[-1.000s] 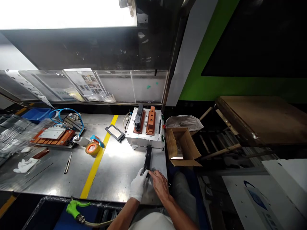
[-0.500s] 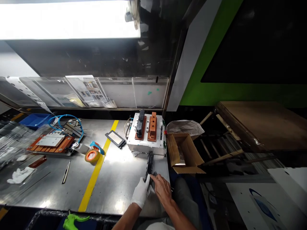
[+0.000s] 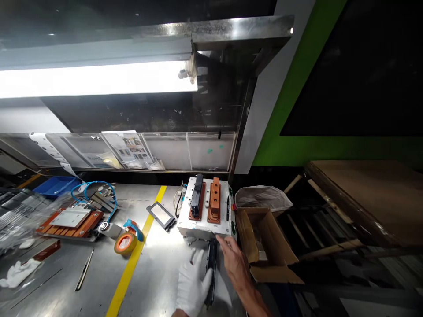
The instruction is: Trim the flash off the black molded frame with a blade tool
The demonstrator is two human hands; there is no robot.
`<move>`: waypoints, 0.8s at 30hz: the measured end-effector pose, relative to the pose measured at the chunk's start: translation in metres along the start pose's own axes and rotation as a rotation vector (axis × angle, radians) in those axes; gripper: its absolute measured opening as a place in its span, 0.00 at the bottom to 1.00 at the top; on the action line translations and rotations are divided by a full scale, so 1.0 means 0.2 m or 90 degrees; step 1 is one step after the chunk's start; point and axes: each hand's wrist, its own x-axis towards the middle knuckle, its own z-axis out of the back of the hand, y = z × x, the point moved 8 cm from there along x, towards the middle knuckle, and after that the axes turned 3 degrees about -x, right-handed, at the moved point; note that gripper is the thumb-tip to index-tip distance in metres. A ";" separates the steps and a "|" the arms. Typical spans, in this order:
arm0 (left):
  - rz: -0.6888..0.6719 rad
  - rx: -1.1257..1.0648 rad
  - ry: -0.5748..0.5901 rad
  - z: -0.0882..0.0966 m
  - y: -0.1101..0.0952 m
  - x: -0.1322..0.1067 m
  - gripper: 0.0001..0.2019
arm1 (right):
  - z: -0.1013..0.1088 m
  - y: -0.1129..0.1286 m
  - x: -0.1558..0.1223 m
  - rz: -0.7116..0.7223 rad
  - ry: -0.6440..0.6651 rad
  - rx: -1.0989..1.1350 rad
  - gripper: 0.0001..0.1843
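Item in hand: long narrow black plastic strip, lying lengthwise on the tabletop, its far end just short of the white box.
Left hand: wears a white glove; fingers loosely spread, resting against the strip's left edge near its middle, not closed round it.
Right hand: bare; fingertips at the strip's far end, beside the white box; whether they pinch it I cannot tell.
Handling, by judgement: the strip looks light and stiff, thin enough to flex or snap if levered at one end; smooth faces may slip on bare skin. Best taken by the long edges, one hold near each end.
Tabletop: brushed steel sheet with a yellow painted line running front to back.
White box: metal fixture block carrying two orange-brown cradles; the left cradle holds a black strip of the same kind, the right cradle appears unfilled.
Brown cardboard carton: flaps open, just right of the tabletop; contents too dark to make out.
Clear plastic bag: crumpled, behind the carton.
Blue plastic tray: far left; contents not visible.
Orange tape roll: left of the yellow line.
Small black-framed rectangle: flat, between tape roll and white box.
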 end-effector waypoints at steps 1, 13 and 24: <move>0.006 -0.014 -0.094 0.13 -0.01 0.08 0.30 | 0.06 0.06 0.12 0.026 -0.001 -0.002 0.29; -0.164 0.078 -0.251 0.59 -0.09 0.89 0.22 | 0.24 0.49 0.99 0.192 0.111 -0.172 0.23; -0.136 0.009 -0.347 0.55 -0.06 0.93 0.18 | 0.18 0.47 1.03 0.198 0.162 -0.220 0.23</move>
